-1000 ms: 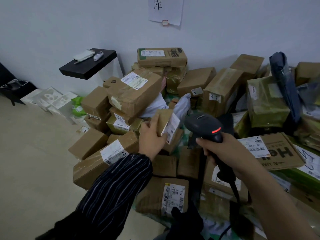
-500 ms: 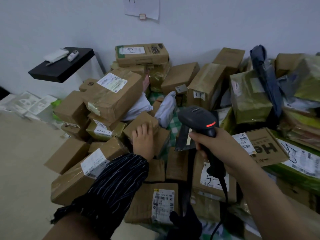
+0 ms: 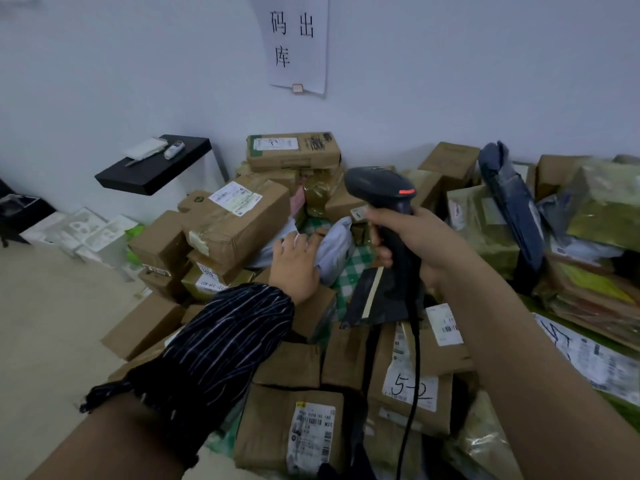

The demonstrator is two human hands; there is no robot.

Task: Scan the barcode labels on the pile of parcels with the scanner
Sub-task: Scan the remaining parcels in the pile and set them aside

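Observation:
A pile of brown cardboard parcels (image 3: 239,223) with white barcode labels fills the floor against the wall. My right hand (image 3: 415,240) grips the handle of a black corded scanner (image 3: 381,188), its head raised above the pile with a red light on top. My left hand (image 3: 294,261), in a striped sleeve, reaches into the middle of the pile with fingers spread over a pale grey soft bag (image 3: 334,251). A box with a label (image 3: 313,434) lies nearest me.
A black shelf (image 3: 156,168) with a white cloth juts from the wall at the left. White foam trays (image 3: 83,233) sit on the floor below it. Green-wrapped parcels (image 3: 485,223) and a dark bag (image 3: 512,202) crowd the right. A paper sign (image 3: 298,39) hangs above.
My left hand let go of the small box it held up and moved further back to the grey bag. The scanner rose higher, and the view tilted up toward the wall.

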